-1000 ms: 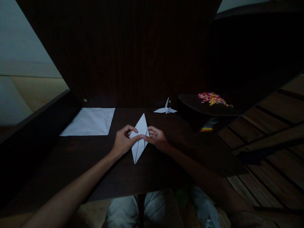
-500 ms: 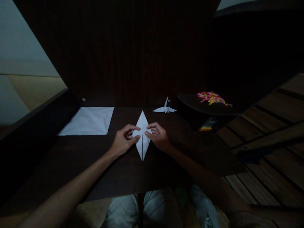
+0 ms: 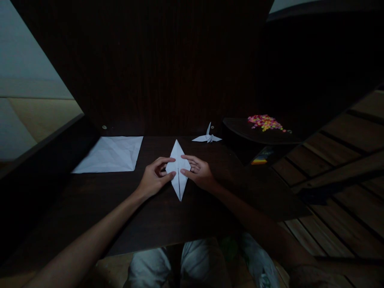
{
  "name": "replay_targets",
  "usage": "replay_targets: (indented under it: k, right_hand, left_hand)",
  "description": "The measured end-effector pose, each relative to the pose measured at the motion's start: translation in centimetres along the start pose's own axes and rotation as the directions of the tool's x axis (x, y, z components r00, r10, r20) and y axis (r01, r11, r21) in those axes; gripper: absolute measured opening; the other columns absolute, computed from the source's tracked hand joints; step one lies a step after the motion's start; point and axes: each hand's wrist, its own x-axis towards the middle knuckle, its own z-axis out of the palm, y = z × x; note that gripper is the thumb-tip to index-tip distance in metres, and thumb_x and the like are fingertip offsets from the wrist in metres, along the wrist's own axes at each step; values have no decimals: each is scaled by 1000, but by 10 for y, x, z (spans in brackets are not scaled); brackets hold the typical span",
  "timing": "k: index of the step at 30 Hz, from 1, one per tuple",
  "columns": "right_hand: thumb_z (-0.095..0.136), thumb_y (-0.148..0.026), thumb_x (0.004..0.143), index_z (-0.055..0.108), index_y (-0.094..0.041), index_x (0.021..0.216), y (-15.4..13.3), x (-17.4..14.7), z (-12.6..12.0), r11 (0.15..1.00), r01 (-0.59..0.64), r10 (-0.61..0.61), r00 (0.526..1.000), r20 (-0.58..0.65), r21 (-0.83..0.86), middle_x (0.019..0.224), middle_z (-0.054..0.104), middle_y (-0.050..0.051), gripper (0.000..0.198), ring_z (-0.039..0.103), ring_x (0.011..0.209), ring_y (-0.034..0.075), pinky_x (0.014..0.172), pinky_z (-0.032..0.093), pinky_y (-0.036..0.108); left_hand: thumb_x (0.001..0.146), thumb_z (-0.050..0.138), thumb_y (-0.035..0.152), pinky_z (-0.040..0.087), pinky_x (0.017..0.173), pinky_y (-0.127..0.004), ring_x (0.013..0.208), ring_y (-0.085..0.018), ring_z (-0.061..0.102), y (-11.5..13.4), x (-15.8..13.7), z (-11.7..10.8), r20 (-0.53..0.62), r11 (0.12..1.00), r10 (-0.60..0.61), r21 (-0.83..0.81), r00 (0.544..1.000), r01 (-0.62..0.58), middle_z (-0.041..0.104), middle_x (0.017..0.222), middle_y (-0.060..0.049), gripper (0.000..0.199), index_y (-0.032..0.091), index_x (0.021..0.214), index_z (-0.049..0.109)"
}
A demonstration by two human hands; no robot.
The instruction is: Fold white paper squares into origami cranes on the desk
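A white diamond of folded paper (image 3: pixel 179 185) is between my hands, long points toward and away from me, with a slit down its nearer half. My left hand (image 3: pixel 154 175) pinches its left corner, thumb on top and index finger along the upper left edge. On the right side, my right hand (image 3: pixel 200 172) grips it the same way, thumb near the middle by the top of the slit. Behind it, by the back panel, stands a white origami crane (image 3: pixel 209 138). To the left lies a creased sheet of white paper (image 3: pixel 112 154).
A dark back panel (image 3: pixel 168 72) rises behind the dark wooden desk (image 3: pixel 144 224). On a raised shelf (image 3: pixel 237 127) at right lies a heap of small pink and yellow pieces (image 3: pixel 265 122). A dark side board (image 3: pixel 45 148) bounds the left. Wooden slats (image 3: pixel 345 216) lie at far right.
My right hand's fingers have shifted slightly left and farther onto the paper. The diamond has turned a little, its far tip moving left. The view has shifted slightly.
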Motion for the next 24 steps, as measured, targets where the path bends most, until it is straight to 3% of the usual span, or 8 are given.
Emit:
replay_targets:
  k: [6,14,19,24]
  right_hand:
    - [77,-25,62,59,-20,118,1,1,-3,999,-50,50,999,10,8,110,67,9,60,64,102,22,90,52,38]
    - [78,-23,60,55,-18,123,6,4,-5,998,-56,54,996,66,30,112,66,10,67,63,104,23,88,53,36]
    - [76,-25,63,54,-19,123,11,7,-5,996,-62,57,996,75,56,110,66,10,64,65,99,22,85,53,36]
    - [73,-28,67,55,-20,116,11,7,-3,999,-21,20,999,32,37,101,67,7,52,66,91,19,81,53,33]
  left_hand:
    - [71,72,20,55,81,-35,107,-25,58,-1,0,-1,66,996,-45,-68,997,50,57,114,-10,51,17,119,55]
    - [70,73,23,53,85,-39,111,-29,57,-3,2,-1,61,997,-43,-64,997,46,55,123,-14,58,15,123,52]
    - [70,72,23,51,89,-39,107,-25,60,-6,5,-3,38,999,-43,-24,998,44,55,126,-12,58,16,124,51]
    - [70,72,24,55,75,-33,88,-19,65,-5,5,-1,-27,997,-71,-30,997,70,61,106,-6,62,19,126,45]
